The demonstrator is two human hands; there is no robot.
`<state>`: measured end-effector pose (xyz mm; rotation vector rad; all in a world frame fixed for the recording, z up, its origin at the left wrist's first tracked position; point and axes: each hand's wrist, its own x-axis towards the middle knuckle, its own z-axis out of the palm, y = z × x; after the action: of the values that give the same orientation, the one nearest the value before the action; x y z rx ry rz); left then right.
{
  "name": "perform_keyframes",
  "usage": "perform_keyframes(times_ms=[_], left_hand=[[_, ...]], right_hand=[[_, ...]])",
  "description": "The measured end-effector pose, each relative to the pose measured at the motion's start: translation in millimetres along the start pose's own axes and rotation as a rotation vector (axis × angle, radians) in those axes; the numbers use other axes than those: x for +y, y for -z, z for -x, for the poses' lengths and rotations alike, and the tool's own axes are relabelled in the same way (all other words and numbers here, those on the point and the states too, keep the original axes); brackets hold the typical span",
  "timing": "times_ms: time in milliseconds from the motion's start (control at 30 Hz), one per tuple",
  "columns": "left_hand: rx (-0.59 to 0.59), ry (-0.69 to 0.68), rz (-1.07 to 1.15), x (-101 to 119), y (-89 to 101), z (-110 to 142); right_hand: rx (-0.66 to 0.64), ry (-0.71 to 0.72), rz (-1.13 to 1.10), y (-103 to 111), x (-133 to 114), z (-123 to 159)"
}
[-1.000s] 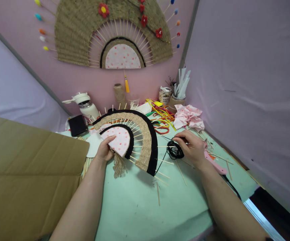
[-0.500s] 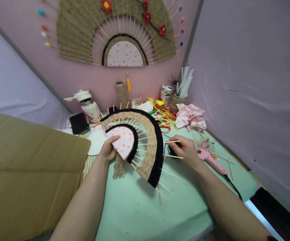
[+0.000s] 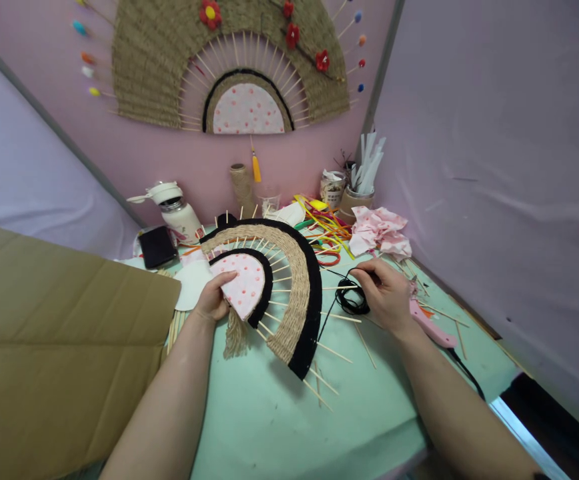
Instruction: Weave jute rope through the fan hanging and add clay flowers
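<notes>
My left hand (image 3: 214,297) grips the pink dotted centre of a half-round woven fan (image 3: 297,287), thumb on top. Thin sticks fan out through its black and tan woven bands and poke past the outer edge. From the fan's lower side hangs a bundle of tan fibre (image 3: 236,335). To the right, my right hand (image 3: 382,293) pinches black cord (image 3: 352,298), with its loose coil hanging beside the fingers. One strand of it runs to the fan's black outer band. The fingers of my left hand beneath the fan are hidden.
A pink glue gun (image 3: 432,327) with a black cable lies at the right. Behind are coloured strips (image 3: 319,223), crumpled pink paper (image 3: 379,230), a twine spool (image 3: 242,187) and a white bottle (image 3: 179,217). Cardboard (image 3: 69,347) covers the left side. A larger fan (image 3: 144,73) hangs on the wall.
The fan has shifted right and turned, its lower end swinging downward. My right hand dipped toward the fan's stick ends, then drew back right, still pinching the black cord.
</notes>
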<state>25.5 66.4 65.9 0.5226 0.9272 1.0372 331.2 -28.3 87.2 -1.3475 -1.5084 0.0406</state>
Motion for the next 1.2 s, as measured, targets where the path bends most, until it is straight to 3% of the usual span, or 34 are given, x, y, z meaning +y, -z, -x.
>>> perform_keyframes(times_ms=[333, 500, 967, 1200], left_hand=[[0.030, 0.059, -0.052, 1.0, 1.2, 2.7], [0.008, 0.054, -0.046, 0.2, 5.0, 0.6], [-0.045, 0.046, -0.030, -4.8, 7.1, 0.8], [-0.002, -0.001, 0.050, -6.0, 5.4, -1.1]], right_hand=[[0.012, 0.043, -0.055, 3.4, -0.3, -0.5], [-0.012, -0.032, -0.070, 1.6, -1.6, -0.1], [-0.342, -0.266, -0.265, -5.9, -8.2, 1.7], [-0.346, -0.238, -0.266, -12.1, -9.1, -0.8]])
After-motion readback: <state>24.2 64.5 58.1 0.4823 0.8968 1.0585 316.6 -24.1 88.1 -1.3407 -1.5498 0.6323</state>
